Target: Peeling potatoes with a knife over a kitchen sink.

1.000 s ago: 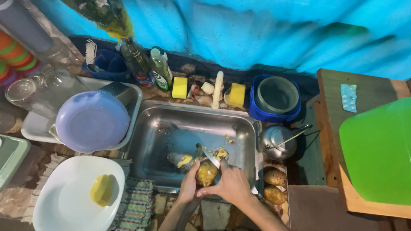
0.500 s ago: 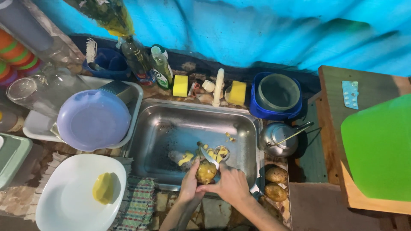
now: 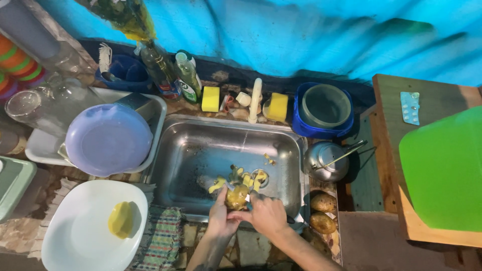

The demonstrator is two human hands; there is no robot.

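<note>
Over the near edge of the steel sink [image 3: 191, 150], my left hand [image 3: 221, 218] grips a partly peeled potato [image 3: 236, 196]. My right hand [image 3: 267, 216] is closed on a peeler or small knife whose blade is mostly hidden against the potato. Yellow-brown peelings [image 3: 241, 178] lie in the sink bottom just beyond the potato. Two unpeeled potatoes [image 3: 324, 211] rest on the counter right of the sink. A peeled yellow potato [image 3: 121, 219] sits on a white plate [image 3: 75, 241] at the lower left.
A lilac plate [image 3: 108, 138] leans in a white tray left of the sink. Behind the sink stand bottles [image 3: 173, 75], yellow sponges [image 3: 211, 99] and a blue tub [image 3: 324, 110]. A metal kettle [image 3: 326, 160] and a green board [image 3: 444, 170] are at the right.
Both hands with the potato have stayed over the sink's near edge, shifting slightly as the blade works along it. A few more peelings lie in the sink.
</note>
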